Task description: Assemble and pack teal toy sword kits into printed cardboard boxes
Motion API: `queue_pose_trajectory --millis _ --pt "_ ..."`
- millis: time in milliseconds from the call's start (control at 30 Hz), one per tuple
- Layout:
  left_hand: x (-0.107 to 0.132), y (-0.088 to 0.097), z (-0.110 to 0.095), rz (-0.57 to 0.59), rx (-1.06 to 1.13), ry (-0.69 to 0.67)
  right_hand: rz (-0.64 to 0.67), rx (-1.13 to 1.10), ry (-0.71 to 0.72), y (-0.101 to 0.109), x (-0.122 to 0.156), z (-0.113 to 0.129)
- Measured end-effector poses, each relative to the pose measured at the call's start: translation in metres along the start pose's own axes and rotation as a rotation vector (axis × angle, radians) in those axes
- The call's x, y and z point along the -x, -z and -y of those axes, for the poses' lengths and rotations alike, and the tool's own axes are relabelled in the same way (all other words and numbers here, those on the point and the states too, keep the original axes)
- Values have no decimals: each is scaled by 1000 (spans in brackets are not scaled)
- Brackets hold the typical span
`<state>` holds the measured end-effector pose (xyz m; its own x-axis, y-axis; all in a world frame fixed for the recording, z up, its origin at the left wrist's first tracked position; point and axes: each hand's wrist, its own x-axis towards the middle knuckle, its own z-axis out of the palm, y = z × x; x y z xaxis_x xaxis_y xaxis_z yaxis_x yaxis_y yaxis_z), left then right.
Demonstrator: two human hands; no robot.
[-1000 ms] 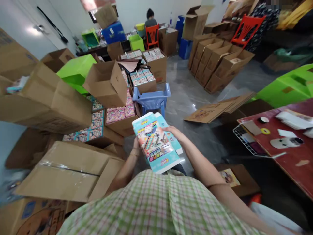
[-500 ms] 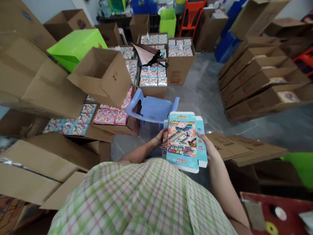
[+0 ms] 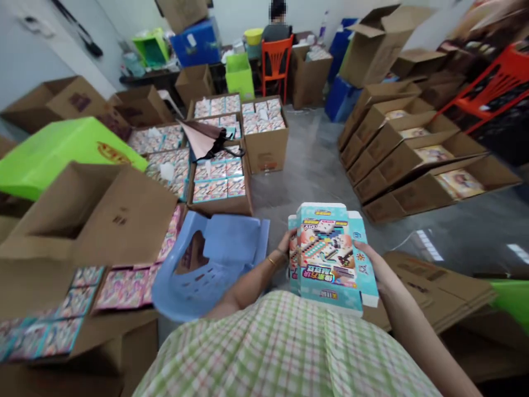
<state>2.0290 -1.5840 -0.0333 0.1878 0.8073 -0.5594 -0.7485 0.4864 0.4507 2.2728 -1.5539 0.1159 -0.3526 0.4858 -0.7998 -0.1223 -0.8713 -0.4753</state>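
Holding a flat teal carton (image 3: 326, 259) in both hands, just beyond the checked shirt (image 3: 285, 347) and above the grey floor (image 3: 308, 149). Seen past its left edge: another printed layer; unable to tell whether from the same carton. Gripping that left edge with the left hand (image 3: 288, 242), bent fingers (image 3: 291, 236) along it; cannot tell whether spread or pressed together. Pinching the right side panel with the right hand (image 3: 372, 264), thumb (image 3: 359, 245) on top; other fingers hidden underneath, so cannot tell their spread. Noted a blue plastic chair (image 3: 231, 240) on the floor, partly behind the left forearm (image 3: 252, 281). Noted pink packs (image 3: 122, 288) farther left, beside a tilted open box (image 3: 124, 215). Saw an umbrella (image 3: 202, 138) lying over the far left corner of a packed box (image 3: 221, 207). Saw flattened cardboard (image 3: 433, 286) beyond the right forearm (image 3: 417, 325). Spotted a seated co-worker (image 3: 276, 33) at the far side, on an orange chair (image 3: 276, 46).
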Motion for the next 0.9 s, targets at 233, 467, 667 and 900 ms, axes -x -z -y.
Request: queue_pose_trajectory --millis 233,467,667,900 --pt "-166 -45 -72 65 177 39 51 89 194 24 -141 152" --pt "-285 -100 -163 -113 299 -7 111 198 222 24 -258 318" --pt "-399 -109 -264 -84 245 -60 268 241 274 -4 -370 450" --pt "-565 -181 -411 -73 128 -9 158 170 370 -16 -458 613"
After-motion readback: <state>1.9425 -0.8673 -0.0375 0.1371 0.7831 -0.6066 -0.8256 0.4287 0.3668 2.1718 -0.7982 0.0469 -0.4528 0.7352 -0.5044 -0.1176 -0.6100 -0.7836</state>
